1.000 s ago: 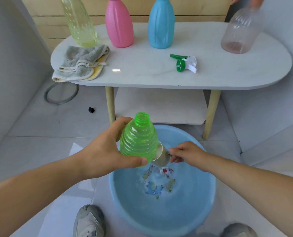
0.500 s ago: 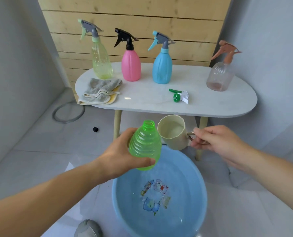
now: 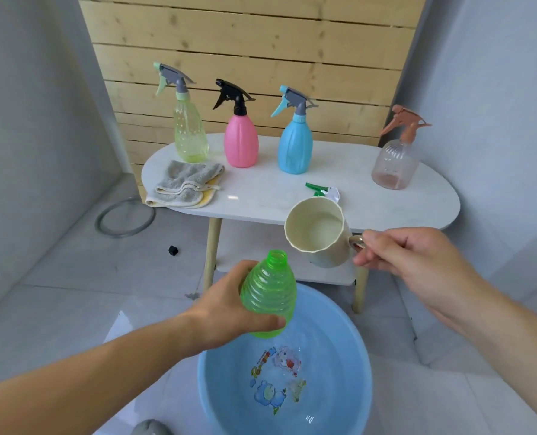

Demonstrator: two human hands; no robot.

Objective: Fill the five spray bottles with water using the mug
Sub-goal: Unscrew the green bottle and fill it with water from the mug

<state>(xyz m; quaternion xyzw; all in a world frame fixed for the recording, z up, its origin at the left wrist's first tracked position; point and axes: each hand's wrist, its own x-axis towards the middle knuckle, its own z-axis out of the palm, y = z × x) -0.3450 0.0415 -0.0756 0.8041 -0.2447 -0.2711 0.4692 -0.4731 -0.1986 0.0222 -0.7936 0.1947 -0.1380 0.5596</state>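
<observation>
Holding green bottle (image 3: 268,293) over basin (image 3: 212,394), neck open, tilted: left hand (image 3: 229,310), grip clamped round body. Right hand (image 3: 417,262) grip pinches handle of mug (image 3: 317,233), tipped, up-right of neck, apart. Desk (image 3: 276,191) behind: yellow bottle (image 3: 190,136), pink bottle (image 3: 241,142), blue bottle (image 3: 294,146), clear bottle (image 3: 394,164), sprayer head (image 3: 320,189), cloth (image 3: 187,183).

left hand (image 3: 226,312) grips green bottle (image 3: 268,293) | right hand (image 3: 417,262) holds mug (image 3: 318,230)

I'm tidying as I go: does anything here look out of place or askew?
The green spray head lies loose on its side on the table, off the open green bottle that the left hand holds. A small black piece sits alone on the floor.
</observation>
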